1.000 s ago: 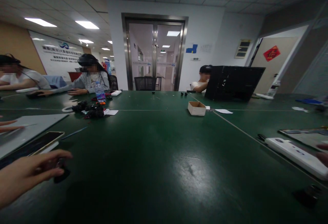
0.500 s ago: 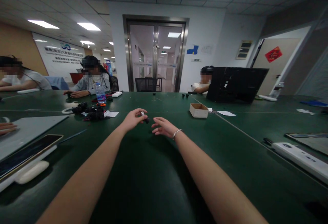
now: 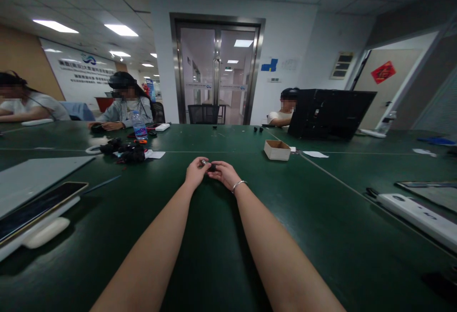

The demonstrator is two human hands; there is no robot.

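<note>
A small cylinder-like object (image 3: 213, 167), silver at one end and black at the other, is held just above the green table (image 3: 250, 245). My left hand (image 3: 194, 173) is closed round its silver part. From the other side, my right hand (image 3: 226, 175), with a silver bracelet at the wrist, has its fingers closed on the black end. The fingers of both hands nearly meet and hide much of the object, so its exact kind cannot be made out.
An open wooden box (image 3: 277, 151) stands to the right, before a black monitor (image 3: 330, 114). Black gear (image 3: 130, 152) and a water bottle (image 3: 139, 126) are at the left. Nearer lie a phone (image 3: 39, 212), a grey laptop (image 3: 39, 174) and a white power strip (image 3: 417, 219). Several people sit around.
My left hand has moved right with the small object. My right hand, open and apart before, has closed on the black end. The other person's hand has left the laptop.
</note>
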